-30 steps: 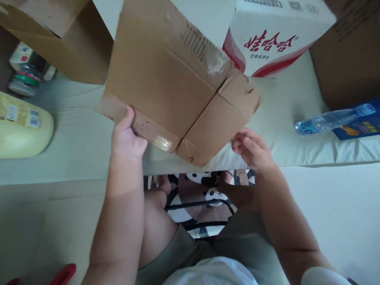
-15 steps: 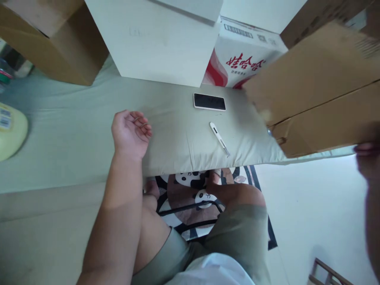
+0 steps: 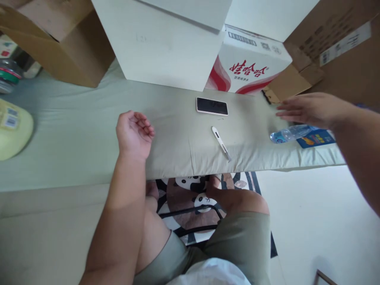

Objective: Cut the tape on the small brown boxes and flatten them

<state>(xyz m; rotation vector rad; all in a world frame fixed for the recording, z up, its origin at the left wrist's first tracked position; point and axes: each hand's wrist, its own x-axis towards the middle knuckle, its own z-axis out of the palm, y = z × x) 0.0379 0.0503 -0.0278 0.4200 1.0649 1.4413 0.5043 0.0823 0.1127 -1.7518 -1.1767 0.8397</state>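
My right hand (image 3: pixel 311 110) reaches in from the right with its fingers stretched out and nothing in them. Just below it, a clear plastic water bottle (image 3: pixel 292 133) lies on its side, with a blue packet (image 3: pixel 317 138) beside it. My left hand (image 3: pixel 135 132) rests palm up on the pale green cloth (image 3: pixel 175 142), fingers loosely curled, palm bare. Between the hands lie a dark-screened phone (image 3: pixel 211 106) and a white pen-shaped tool (image 3: pixel 220 141) with a thin metal tip.
Along the back stand a white box (image 3: pixel 166 47), a white carton with red print (image 3: pixel 249 65) and brown cardboard (image 3: pixel 341 43). On the left are a cardboard box (image 3: pixel 80 51), a jar with a green band (image 3: pixel 8 75) and a pale yellow container (image 3: pixel 18 134).
The large cardboard piece by my right hand has gone from the front right, uncovering the bottle and blue packet. My right hand has moved up and left. My left hand stays put.
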